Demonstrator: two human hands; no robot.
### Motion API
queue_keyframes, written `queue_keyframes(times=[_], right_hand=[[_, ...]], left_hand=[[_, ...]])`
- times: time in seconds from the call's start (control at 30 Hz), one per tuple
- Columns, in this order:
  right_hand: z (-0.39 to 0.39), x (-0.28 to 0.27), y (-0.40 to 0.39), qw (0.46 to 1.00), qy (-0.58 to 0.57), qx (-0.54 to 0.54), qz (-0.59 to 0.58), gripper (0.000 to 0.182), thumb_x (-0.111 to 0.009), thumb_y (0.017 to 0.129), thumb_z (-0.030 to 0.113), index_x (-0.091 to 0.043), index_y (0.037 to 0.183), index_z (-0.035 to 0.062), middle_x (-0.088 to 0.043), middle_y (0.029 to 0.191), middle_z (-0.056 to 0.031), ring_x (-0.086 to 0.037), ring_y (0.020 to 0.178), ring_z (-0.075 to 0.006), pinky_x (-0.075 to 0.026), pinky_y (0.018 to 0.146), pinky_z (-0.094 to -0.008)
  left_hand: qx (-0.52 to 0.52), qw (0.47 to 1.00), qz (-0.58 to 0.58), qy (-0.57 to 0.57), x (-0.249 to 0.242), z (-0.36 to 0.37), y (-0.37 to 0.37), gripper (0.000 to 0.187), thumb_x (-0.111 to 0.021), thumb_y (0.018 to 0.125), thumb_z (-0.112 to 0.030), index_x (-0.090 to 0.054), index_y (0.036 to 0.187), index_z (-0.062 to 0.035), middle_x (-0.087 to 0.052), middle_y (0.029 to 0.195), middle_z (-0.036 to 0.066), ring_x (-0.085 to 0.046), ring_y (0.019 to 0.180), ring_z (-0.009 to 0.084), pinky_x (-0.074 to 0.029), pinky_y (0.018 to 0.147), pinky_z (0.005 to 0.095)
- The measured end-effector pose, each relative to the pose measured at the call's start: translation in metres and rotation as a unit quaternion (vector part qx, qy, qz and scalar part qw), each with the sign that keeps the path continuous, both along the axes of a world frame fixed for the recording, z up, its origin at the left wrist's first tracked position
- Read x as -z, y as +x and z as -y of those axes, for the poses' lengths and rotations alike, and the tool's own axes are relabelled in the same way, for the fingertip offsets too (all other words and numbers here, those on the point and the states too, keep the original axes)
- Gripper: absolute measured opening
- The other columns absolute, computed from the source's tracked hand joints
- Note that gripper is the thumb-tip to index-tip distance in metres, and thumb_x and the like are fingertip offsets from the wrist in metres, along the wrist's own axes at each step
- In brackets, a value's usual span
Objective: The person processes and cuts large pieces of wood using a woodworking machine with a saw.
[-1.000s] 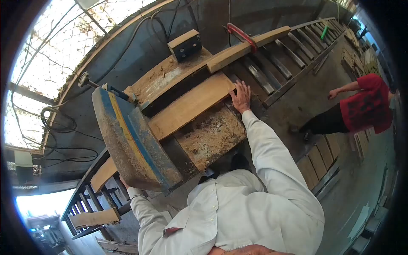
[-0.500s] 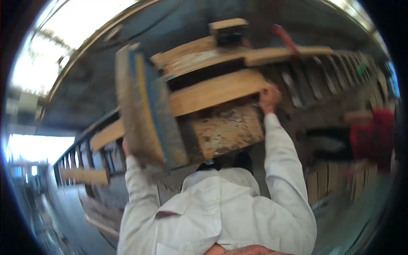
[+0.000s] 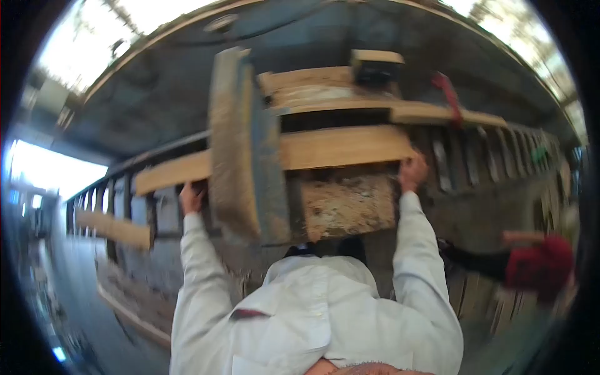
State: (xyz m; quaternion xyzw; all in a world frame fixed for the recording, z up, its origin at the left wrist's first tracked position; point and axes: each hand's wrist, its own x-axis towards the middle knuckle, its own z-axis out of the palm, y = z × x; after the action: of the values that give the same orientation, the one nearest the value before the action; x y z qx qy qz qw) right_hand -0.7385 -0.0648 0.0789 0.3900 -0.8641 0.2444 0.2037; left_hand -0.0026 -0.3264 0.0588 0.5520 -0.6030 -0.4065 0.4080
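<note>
A long pale board point(image 3: 344, 147) runs across the machine and passes under an upright guard point(image 3: 234, 144) with a blue and yellow side. My right hand point(image 3: 413, 172) is closed on the board's right end. Left of the guard, my left hand point(image 3: 191, 197) touches the lower edge of the board's left part, its fingers partly hidden and blurred. Below the board, between my hands, lies a wooden panel point(image 3: 349, 203) covered with chips. Behind the board is a wooden fence point(image 3: 312, 90) with a dark block with a wooden top point(image 3: 377, 65).
Roller racks extend left and right of the machine. A short board point(image 3: 115, 229) lies on the left rollers. A red bar point(image 3: 447, 97) stands at the back right. A person in red point(image 3: 539, 265) is at the right, near stacked boards.
The view has shifted, so the machine appears further right and lower. My left hand, mostly hidden behind the guard before, now shows. The person in red appears lower in view.
</note>
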Motion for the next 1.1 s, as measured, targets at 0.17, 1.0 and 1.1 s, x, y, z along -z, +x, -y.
queue_keyframes(times=[0.17, 1.0, 1.1], right_hand=[[-0.004, -0.014, 0.013, 0.983, 0.046, 0.027, 0.176, 0.061, -0.043, 0.096, 0.056, -0.05, 0.137, 0.0118, -0.04, 0.15, -0.0067, -0.028, 0.142, -0.0266, -0.015, 0.119, -0.0448], [-0.004, -0.022, 0.013, 0.977, 0.046, 0.027, 0.207, 0.069, -0.037, 0.095, 0.064, -0.046, 0.141, 0.0135, -0.037, 0.153, -0.0038, -0.024, 0.145, -0.0244, -0.01, 0.122, -0.0448], [-0.004, -0.023, 0.014, 0.978, 0.046, 0.029, 0.204, 0.067, -0.037, 0.096, 0.063, -0.047, 0.14, 0.0138, -0.038, 0.152, -0.0047, -0.025, 0.145, -0.0257, -0.011, 0.121, -0.0459]], left_hand=[[-0.064, 0.963, -0.217, 0.146, -0.03, -0.002, -0.021, 0.034, -0.054, 0.1, -0.03, -0.063, 0.114, -0.0003, -0.069, 0.106, 0.009, -0.066, 0.095, 0.0227, -0.053, 0.084, 0.0357], [-0.162, 0.933, -0.259, 0.191, -0.035, -0.006, -0.032, 0.049, -0.057, 0.097, -0.041, -0.056, 0.126, -0.0009, -0.063, 0.123, 0.016, -0.062, 0.111, 0.0326, -0.046, 0.097, 0.0514], [-0.154, 0.935, -0.26, 0.186, -0.033, -0.004, -0.032, 0.051, -0.056, 0.097, -0.042, -0.055, 0.127, -0.0009, -0.063, 0.124, 0.016, -0.061, 0.112, 0.0335, -0.047, 0.096, 0.0507]])
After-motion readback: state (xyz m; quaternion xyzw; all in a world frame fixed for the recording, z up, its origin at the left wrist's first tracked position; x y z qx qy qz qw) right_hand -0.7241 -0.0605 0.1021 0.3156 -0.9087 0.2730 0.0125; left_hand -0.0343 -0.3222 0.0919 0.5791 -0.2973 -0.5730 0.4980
